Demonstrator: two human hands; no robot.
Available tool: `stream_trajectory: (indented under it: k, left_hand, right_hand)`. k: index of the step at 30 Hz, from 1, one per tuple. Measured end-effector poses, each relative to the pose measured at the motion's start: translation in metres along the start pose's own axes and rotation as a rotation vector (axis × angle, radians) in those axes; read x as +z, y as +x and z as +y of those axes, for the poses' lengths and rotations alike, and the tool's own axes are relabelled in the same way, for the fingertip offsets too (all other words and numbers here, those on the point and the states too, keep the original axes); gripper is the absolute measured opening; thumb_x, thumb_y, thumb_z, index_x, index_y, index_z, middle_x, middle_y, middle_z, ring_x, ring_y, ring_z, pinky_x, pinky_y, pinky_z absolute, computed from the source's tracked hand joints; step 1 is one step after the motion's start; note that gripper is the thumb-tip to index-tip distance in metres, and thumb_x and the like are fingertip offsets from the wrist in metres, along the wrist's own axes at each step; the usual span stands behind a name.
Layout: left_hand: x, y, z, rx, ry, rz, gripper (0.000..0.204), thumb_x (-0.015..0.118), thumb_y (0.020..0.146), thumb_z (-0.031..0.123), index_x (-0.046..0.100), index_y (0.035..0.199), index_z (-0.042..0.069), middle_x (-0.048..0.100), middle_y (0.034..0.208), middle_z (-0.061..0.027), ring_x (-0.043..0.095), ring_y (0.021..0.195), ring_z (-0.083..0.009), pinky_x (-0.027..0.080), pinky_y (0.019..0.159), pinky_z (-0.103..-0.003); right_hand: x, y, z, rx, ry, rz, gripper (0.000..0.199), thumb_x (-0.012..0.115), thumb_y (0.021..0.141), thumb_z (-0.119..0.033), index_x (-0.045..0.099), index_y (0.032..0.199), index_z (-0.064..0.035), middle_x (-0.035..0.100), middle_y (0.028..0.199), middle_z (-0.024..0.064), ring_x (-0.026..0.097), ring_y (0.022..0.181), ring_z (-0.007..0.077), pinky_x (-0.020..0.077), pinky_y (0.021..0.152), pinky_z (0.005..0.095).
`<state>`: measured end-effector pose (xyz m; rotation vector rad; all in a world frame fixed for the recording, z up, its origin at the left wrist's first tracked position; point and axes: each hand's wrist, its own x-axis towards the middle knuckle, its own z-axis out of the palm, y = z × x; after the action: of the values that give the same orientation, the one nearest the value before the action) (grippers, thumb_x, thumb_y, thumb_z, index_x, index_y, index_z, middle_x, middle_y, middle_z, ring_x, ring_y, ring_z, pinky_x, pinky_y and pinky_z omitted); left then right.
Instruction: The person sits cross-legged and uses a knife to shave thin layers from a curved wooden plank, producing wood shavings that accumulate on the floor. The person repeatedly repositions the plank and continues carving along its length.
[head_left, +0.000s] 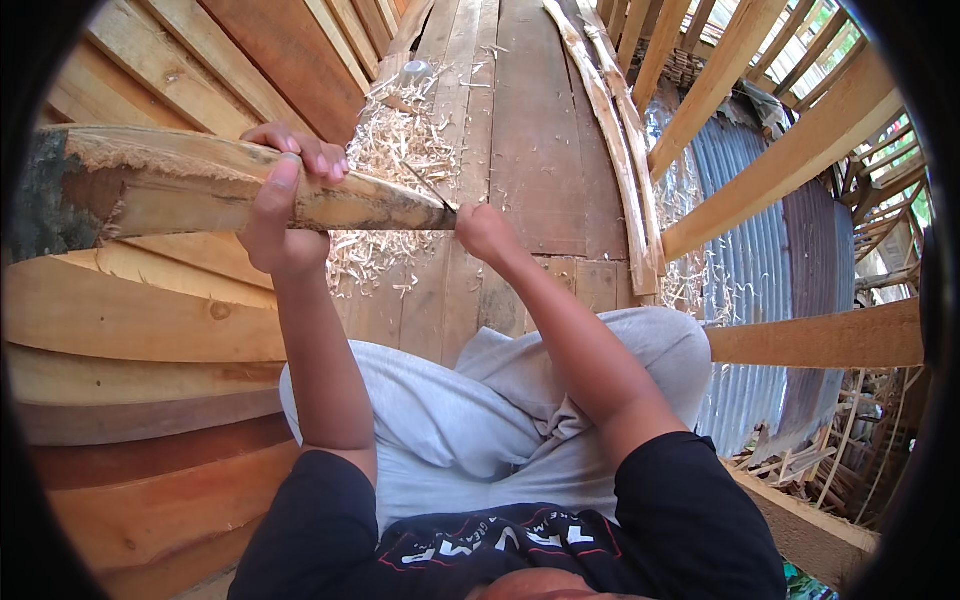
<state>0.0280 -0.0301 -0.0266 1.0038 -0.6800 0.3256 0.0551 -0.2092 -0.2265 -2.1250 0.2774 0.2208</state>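
Note:
A thick, tapering length of wood (200,195) lies crosswise in front of me. Dark, rough bark covers its left end, and its right end narrows to a pale, cut tip. My left hand (285,205) is closed round its middle, thumb on the near face and fingers over the far edge. At the narrow tip, my right hand (486,232) is a closed fist. From that fist a thin, dark knife blade (428,184) points up and left beside the wood; its handle is hidden in my fingers.
Curled shavings (395,140) cover part of the plank floor (530,130), with a small, clear cup-like object (415,71) among them. Stacked boards (130,310) rise on my left. Long peeled strips (605,150) lie right, before slanted rails (790,140) and corrugated metal sheets (745,230). My legs are folded below.

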Motion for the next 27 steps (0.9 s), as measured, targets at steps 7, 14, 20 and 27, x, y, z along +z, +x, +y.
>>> stream_trajectory:
  k: [7,14,20,27]
  left_hand:
    - [-0.016,-0.003,0.007,0.003,0.029,-0.039,0.025,0.057,0.082,0.018,0.048,0.1,0.003,0.053,0.077,-0.0111,0.052,0.072,-0.02,0.044,0.076,-0.038]
    - [-0.008,-0.004,0.006,-0.005,0.02,-0.031,0.024,0.057,0.082,0.017,0.048,0.1,0.003,0.053,0.078,-0.0113,0.052,0.072,-0.0198,0.044,0.076,-0.037]
    - [-0.012,-0.007,0.011,-0.008,0.035,-0.036,0.025,0.058,0.082,0.016,0.049,0.1,0.002,0.053,0.078,-0.0116,0.052,0.072,-0.0198,0.045,0.075,-0.037]
    - [-0.004,-0.005,0.006,0.008,0.028,0.015,0.023,0.058,0.083,0.015,0.049,0.099,0.001,0.053,0.077,-0.0115,0.053,0.071,-0.0198,0.045,0.073,-0.037]
  right_hand:
    - [-0.041,-0.052,-0.08,-0.138,-0.179,-0.142,0.049,0.033,0.094,-0.03,0.066,0.102,0.0054,0.064,0.11,0.0296,0.061,0.104,0.0448,0.0467,0.091,0.0506]
    - [-0.011,-0.018,-0.026,-0.056,-0.206,-0.013,0.046,0.034,0.093,-0.029,0.067,0.096,0.004,0.066,0.103,0.0267,0.063,0.096,0.0454,0.0485,0.086,0.0521]
    - [-0.035,-0.055,-0.087,-0.185,-0.112,-0.08,0.048,0.033,0.094,-0.03,0.067,0.091,0.0045,0.066,0.099,0.0278,0.062,0.097,0.0468,0.0483,0.087,0.0508]
    - [0.0,-0.009,-0.011,-0.158,-0.187,0.052,0.048,0.037,0.092,-0.03,0.066,0.085,0.0074,0.063,0.094,0.0323,0.061,0.089,0.0499,0.0475,0.084,0.0528]
